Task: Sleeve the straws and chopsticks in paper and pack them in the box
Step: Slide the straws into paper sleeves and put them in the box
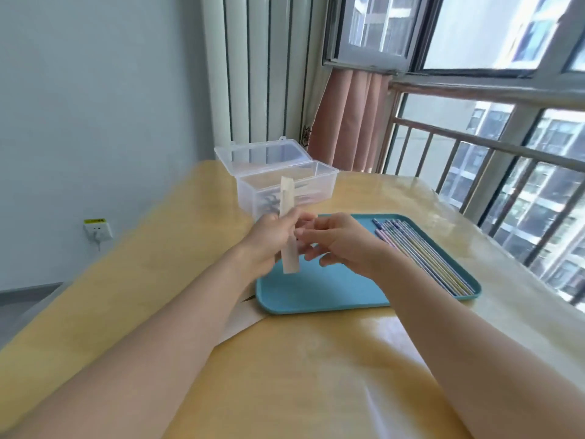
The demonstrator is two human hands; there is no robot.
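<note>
My view of the room. A yellow table (316, 369) under a clear, glossy cover fills the foreground. To my left, a pale wall (95, 106) carries a socket (98, 231) with a plug in it; grey floor (28, 299) shows below. Ahead stands a white radiator (262, 68), beside it a pink curtain (348, 122). At right, daylight enters through a window (474, 33) with a metal railing (474, 144).

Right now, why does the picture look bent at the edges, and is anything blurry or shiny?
Head view: the wide-angle lens bows the window bars and the table edge. Daylight from the window puts glare on the tabletop near the tray. The left hand and its paper sleeve are slightly motion-blurred; the right hand looks sharper.
</note>
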